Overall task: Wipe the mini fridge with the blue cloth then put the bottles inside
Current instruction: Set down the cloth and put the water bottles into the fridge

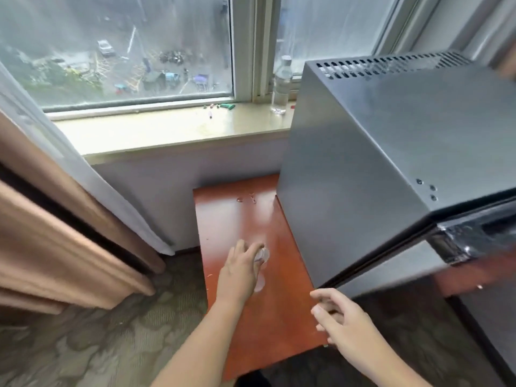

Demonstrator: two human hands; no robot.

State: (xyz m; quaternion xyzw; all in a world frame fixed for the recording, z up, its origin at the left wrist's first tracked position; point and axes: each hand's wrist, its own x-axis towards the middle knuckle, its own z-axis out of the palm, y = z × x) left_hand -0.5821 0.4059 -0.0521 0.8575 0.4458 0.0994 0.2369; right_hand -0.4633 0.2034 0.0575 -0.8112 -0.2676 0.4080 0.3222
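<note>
A dark grey mini fridge (391, 152) stands on the right end of a red-brown table (237, 219), with its vented back toward the window. My left hand (237, 272) is closed around the top of a clear plastic bottle (261, 255) that stands upright on the table just left of the fridge. I see this bottle from above, so its body is mostly hidden. My right hand (343, 319) hovers with fingers apart at the fridge's lower front corner and holds nothing. A second clear bottle (282, 85) stands on the window sill. No blue cloth is in view.
The pale window sill (167, 129) carries small green and red bits (223, 106). Tan and white curtains (69, 205) hang at the left. Patterned carpet (97, 344) lies below. Water drops (245, 199) sit on the table's far end.
</note>
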